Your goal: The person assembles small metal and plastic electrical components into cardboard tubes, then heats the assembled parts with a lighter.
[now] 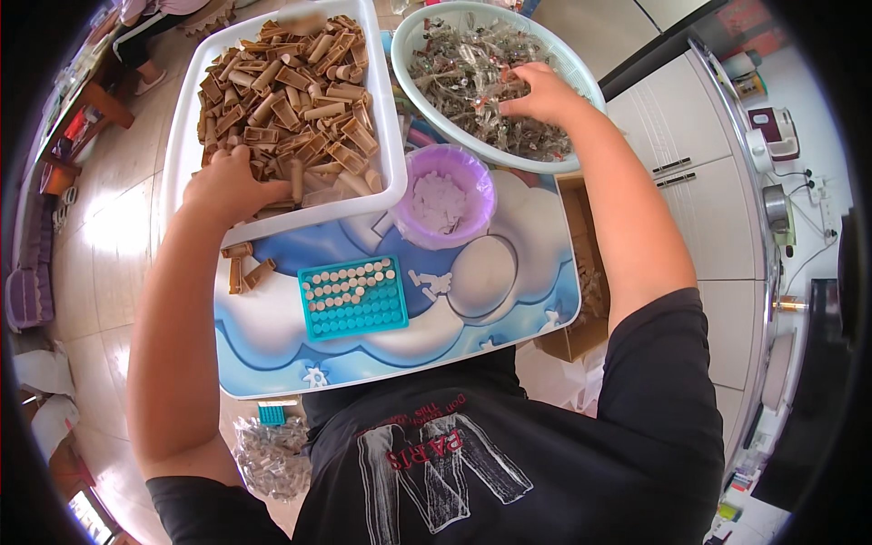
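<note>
left hand (232,182): reaching into white rectangular plastic tray (186,118), fingers curling closed around short brown cardboard tubes (291,100)
right hand (540,91): digging into pale green round plastic basin (413,36), fingers bent into clear plastic parts (463,77); grip not readable
teal square plastic rack (354,297): sitting on blue-and-white cloud-print surface (272,345), partly filled
purple round plastic bowl (445,195): sitting between tray and basin, holding small white pieces
loose tubes (243,268): lying beside rack

A teal peg tray (354,297) sits near the table's (272,350) front edge, partly filled. A purple bowl (444,195) of white bits stands behind it. Three loose brown tubes (243,266) lie at the left edge.
</note>
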### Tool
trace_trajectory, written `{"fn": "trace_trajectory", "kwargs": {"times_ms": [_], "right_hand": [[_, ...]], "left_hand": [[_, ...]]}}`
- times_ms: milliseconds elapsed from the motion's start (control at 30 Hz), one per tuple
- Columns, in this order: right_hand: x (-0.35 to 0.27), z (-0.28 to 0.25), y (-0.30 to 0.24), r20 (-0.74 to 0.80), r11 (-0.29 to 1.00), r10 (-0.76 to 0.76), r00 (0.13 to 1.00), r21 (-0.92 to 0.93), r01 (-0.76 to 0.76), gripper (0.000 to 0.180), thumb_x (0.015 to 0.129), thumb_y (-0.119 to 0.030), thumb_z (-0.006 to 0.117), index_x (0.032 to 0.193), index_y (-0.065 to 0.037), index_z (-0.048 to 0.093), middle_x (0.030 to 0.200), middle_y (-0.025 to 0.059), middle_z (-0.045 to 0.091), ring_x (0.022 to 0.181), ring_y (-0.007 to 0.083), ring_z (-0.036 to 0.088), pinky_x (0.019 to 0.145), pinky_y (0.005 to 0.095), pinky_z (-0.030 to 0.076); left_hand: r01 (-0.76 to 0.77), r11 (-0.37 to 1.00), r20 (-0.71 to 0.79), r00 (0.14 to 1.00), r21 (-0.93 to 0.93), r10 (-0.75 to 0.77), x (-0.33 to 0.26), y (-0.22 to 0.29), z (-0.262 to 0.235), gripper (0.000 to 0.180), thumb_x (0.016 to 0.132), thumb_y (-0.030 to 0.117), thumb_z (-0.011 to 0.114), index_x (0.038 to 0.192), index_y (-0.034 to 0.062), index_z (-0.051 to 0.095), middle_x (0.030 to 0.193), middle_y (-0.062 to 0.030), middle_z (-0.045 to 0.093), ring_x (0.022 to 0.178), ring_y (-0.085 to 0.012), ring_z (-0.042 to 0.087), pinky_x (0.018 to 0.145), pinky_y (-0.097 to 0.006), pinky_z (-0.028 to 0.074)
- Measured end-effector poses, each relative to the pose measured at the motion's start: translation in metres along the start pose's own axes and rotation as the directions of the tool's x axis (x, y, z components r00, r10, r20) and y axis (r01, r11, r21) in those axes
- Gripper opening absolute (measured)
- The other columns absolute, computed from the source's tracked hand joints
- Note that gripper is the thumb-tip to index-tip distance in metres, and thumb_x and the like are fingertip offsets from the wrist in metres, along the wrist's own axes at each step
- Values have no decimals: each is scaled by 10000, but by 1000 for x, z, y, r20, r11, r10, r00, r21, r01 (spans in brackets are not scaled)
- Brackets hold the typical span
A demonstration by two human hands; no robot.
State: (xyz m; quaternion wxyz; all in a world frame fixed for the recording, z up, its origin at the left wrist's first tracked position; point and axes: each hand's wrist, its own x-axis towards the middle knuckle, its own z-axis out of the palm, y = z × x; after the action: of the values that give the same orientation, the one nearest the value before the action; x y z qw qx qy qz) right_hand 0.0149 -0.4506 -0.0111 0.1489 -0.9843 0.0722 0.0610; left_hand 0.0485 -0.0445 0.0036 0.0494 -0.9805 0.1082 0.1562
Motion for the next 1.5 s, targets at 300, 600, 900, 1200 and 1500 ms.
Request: {"fn": "trace_trajectory", "kwargs": {"times_ms": [300,600,900,1200,1500], "right_hand": [[8,-9,-3,-17,1000,15,1000,-6,-15,449,680,-257,743,1086,-108,624,962,129,631,755,239,624,717,341,506],[25,-127,28,-46,804,-193,980,565,185,276,731,-142,688,994,-80,631,793,28,631,675,128,565,576,278,449],[3,-153,-29,-387,782,210,898,617,83,123,754,-61,622,876,-49,610,723,53,608,570,156,573,475,306,476],[-17,-146,-50,-370,668,393,842,744,15,184,806,-189,647,965,-104,606,799,31,629,674,162,601,563,308,504],[-68,-189,-68,-515,643,354,781,740,196,155,824,-200,629,964,-136,614,802,-20,629,675,120,587,577,279,481]], "left_hand": [[-13,1000,50,999,6,13,3,5,-1,723,676,474,652,1229,49,462,1207,-163,515,1059,-300,573,875,-402,476],[-92,918,62,990,-386,125,14,-20,15,775,656,482,700,1225,8,467,1247,-224,478,1127,-341,513,928,-397,432],[-89,964,68,992,-250,110,7,-10,6,821,615,377,765,1234,-54,442,1122,-238,557,1030,-308,570,853,-377,459],[-96,863,-39,995,-496,88,20,-29,21,511,648,226,658,1085,-18,553,946,-198,642,891,-303,627,775,-356,489],[-86,839,-155,988,-537,2,25,-34,25,549,682,216,636,1169,-13,524,983,-199,635,864,-279,635,745,-346,497]]}}
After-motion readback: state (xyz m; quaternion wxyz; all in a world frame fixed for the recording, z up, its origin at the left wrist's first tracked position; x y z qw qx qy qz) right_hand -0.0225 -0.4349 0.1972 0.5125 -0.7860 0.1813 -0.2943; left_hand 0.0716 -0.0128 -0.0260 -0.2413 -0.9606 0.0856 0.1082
